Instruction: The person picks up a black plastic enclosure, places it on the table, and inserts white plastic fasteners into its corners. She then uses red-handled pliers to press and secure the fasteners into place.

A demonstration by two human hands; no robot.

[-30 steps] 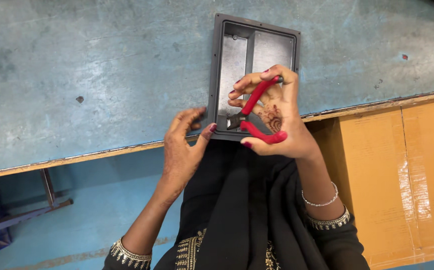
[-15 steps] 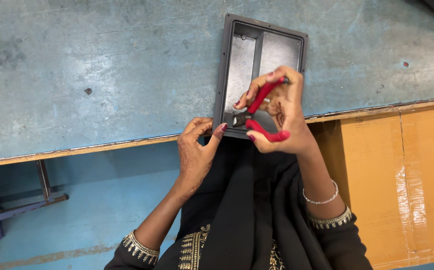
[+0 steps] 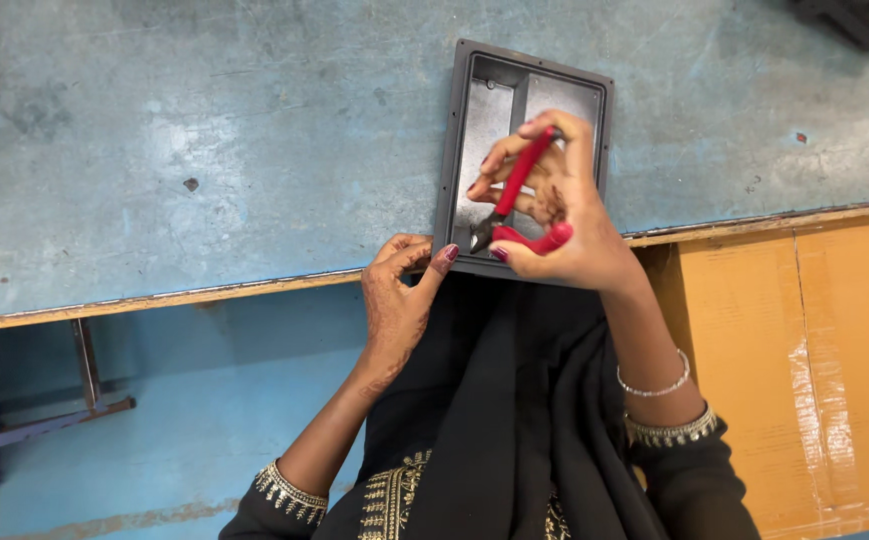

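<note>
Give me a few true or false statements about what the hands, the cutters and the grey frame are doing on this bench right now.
1. The right hand holds red-handled cutters. True.
2. The grey frame lies on the cardboard box. False: it lies on the blue table, at its near edge; the cardboard box stands to the right, below the tabletop.
3. The left hand grips the frame's near left corner. True.
4. The cutters' tip points away from the person. False: it points down toward the frame's near edge.
5. The left hand holds a second tool. False: it touches only the frame.

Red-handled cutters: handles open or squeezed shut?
Open: the cutters' two red handles are spread apart in the right hand.
</note>
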